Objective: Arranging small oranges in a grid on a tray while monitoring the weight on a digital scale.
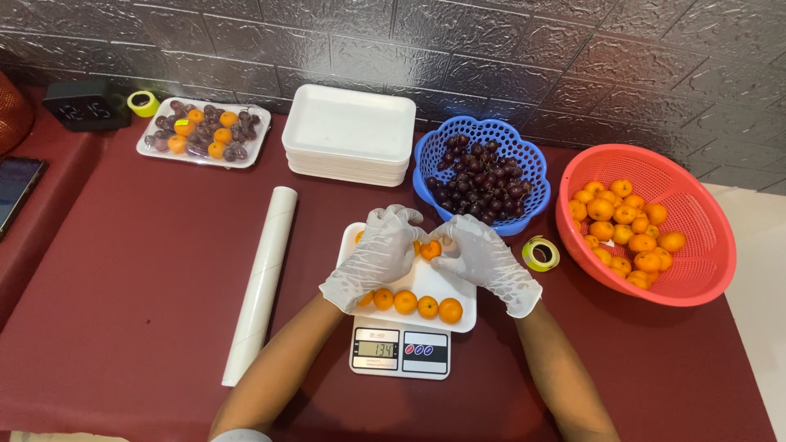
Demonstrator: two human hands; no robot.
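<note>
The gloved left hand (378,255) rests curled, grip unclear, on the white foam tray (458,317) atop the scale (400,351), mid-table. Just right, the gloved right hand (485,260) pinches a small orange (431,249), probably light, firm and smooth, best held around its middle.

Gloved left hand (378,255) and right hand (485,260) over white tray (446,288) on scale (400,350), right fingers (449,245) pinching small orange (431,250)
</note>
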